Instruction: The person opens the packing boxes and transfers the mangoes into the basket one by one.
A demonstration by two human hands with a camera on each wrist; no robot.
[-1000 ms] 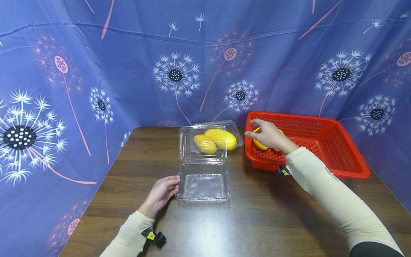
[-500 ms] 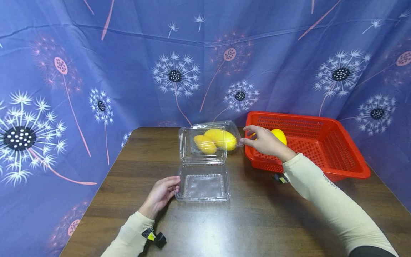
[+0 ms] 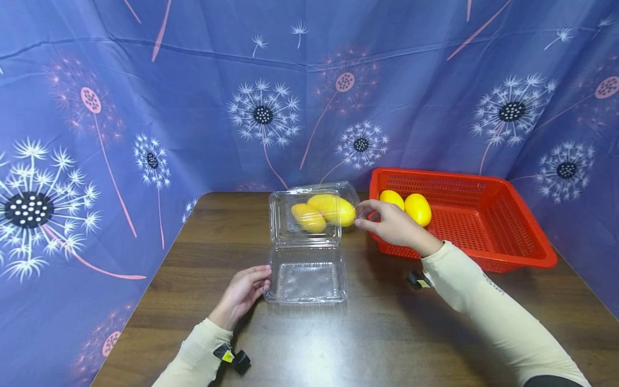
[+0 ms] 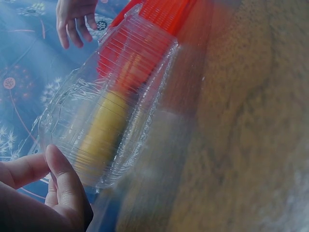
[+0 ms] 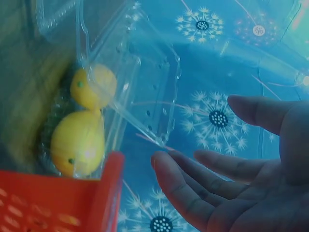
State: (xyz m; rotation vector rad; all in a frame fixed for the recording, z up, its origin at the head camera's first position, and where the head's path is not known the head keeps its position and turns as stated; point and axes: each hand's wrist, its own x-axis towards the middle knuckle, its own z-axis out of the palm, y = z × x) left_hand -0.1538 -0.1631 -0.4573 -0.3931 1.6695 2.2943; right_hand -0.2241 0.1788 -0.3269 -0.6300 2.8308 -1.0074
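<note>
An open clear plastic clamshell box (image 3: 306,282) stands on the table, its lid (image 3: 280,220) raised at the back. My left hand (image 3: 243,293) holds its left rim; in the left wrist view the thumb (image 4: 63,169) and a finger pinch the edge. Behind the lid, a second clear box (image 3: 358,199) contains yellow mangoes (image 3: 309,217), seen through the plastic. My right hand (image 3: 394,226) hovers between that box and the red basket (image 3: 483,247), fingers spread and holding nothing. Two more mangoes (image 3: 418,209) lie in the basket's left end.
The brown wooden table (image 3: 193,258) has a blue dandelion-patterned cloth (image 3: 213,70) hanging behind and at its sides. The basket's raised red rim stands close to the second box on the right.
My right hand has moved left and slightly down from over the basket's mangoes toward the second box, uncovering both mangoes. The left hand and the open box stay put.
</note>
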